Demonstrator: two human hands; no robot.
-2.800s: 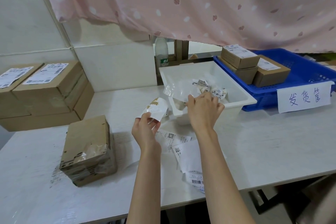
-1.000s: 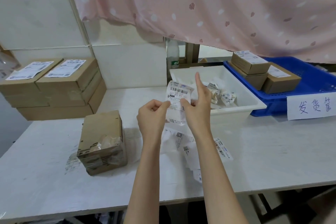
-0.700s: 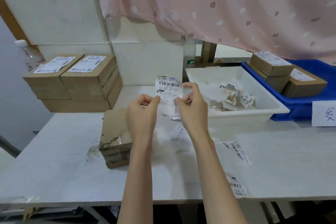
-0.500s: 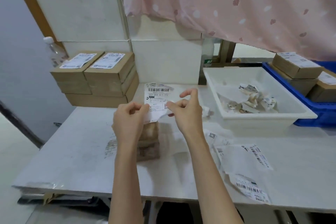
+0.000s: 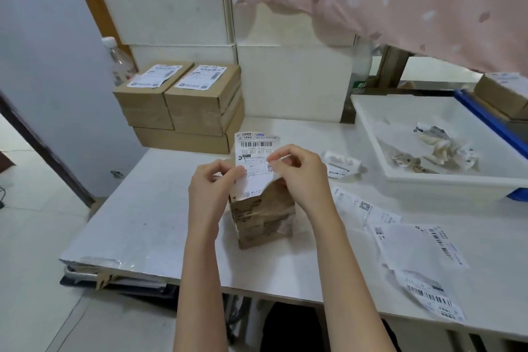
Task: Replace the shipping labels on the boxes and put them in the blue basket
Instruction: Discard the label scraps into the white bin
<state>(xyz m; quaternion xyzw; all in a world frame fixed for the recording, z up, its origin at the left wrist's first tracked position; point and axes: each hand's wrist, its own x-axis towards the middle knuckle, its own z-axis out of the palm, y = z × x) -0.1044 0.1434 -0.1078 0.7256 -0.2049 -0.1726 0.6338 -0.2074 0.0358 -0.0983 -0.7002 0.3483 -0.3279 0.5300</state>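
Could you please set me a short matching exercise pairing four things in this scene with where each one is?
Things:
1. new label
2. crumpled labels
3. worn box
4. water bottle

Places:
A. behind the stacked boxes
B. pinched by both hands
C. in the white bin
D. on the table under the hands

Pairs: 1-B, 2-C, 3-D, 4-A

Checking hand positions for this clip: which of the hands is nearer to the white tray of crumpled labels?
Right. The right hand pinches the new label's right edge, on the side facing the white tray. The left hand holds the opposite edge, farther from it.
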